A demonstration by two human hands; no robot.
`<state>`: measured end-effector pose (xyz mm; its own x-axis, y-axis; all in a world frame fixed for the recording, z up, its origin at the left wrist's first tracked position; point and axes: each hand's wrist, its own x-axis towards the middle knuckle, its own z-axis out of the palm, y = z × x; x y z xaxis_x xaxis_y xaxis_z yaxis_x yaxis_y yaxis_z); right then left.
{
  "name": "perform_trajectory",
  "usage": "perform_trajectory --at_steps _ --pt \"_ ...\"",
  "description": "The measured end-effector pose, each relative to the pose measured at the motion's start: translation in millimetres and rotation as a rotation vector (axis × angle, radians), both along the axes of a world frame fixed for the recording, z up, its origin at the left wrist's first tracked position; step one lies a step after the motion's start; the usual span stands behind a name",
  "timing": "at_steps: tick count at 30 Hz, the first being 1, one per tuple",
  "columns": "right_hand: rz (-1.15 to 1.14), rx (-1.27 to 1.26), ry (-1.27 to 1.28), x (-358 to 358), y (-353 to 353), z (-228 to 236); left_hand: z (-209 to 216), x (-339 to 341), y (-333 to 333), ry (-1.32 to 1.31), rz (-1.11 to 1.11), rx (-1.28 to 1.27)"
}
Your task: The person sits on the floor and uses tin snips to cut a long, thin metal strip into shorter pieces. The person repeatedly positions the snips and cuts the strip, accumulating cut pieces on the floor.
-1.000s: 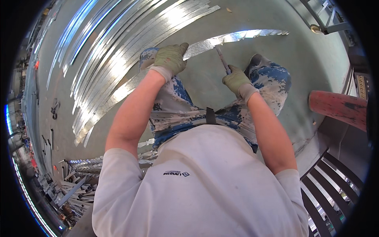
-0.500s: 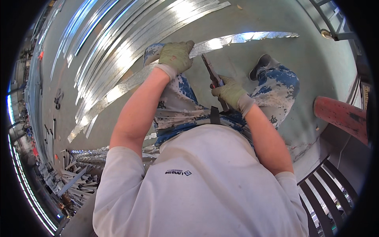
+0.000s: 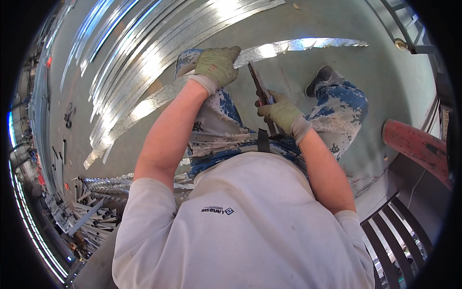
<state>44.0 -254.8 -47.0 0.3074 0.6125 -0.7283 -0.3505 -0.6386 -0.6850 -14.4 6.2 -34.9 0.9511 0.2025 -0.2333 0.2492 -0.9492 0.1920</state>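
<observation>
My left hand [image 3: 216, 65], in a pale green work glove, is closed on a long shiny sheet-metal strip [image 3: 267, 50]. Several angled notches mark the strip's right-hand part, which tapers away to the right; its other end runs down to the left past my knee. In my gloved right hand [image 3: 281, 112] is a pair of dark tin snips [image 3: 259, 82], gripped by the handles near my lap. Their blades point up and slightly left, the tips close to the strip's lower edge just right of my left hand. Whether the tips touch the metal I cannot tell.
Several long metal strips [image 3: 159, 58] lie side by side on the green floor at the upper left. Offcuts [image 3: 94, 219] are heaped at the lower left. To the right are a red cylinder [image 3: 414, 144] and a slatted dark chair or bench [image 3: 397, 231]; a metal frame [image 3: 409, 29] stands beyond.
The strip and my left hand have shifted slightly to the right. The snips have moved very little, and both hands keep their hold.
</observation>
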Motion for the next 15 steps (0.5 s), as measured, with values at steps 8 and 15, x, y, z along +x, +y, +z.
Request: perform_trajectory --at_steps 8,15 --pt "-0.03 0.088 -0.055 -6.0 -2.3 -23.9 -3.0 -0.9 -0.3 0.034 -0.003 0.028" --pt "-0.07 0.081 -0.001 -7.6 -1.5 -22.7 -2.3 -0.5 -0.2 0.031 0.003 0.016"
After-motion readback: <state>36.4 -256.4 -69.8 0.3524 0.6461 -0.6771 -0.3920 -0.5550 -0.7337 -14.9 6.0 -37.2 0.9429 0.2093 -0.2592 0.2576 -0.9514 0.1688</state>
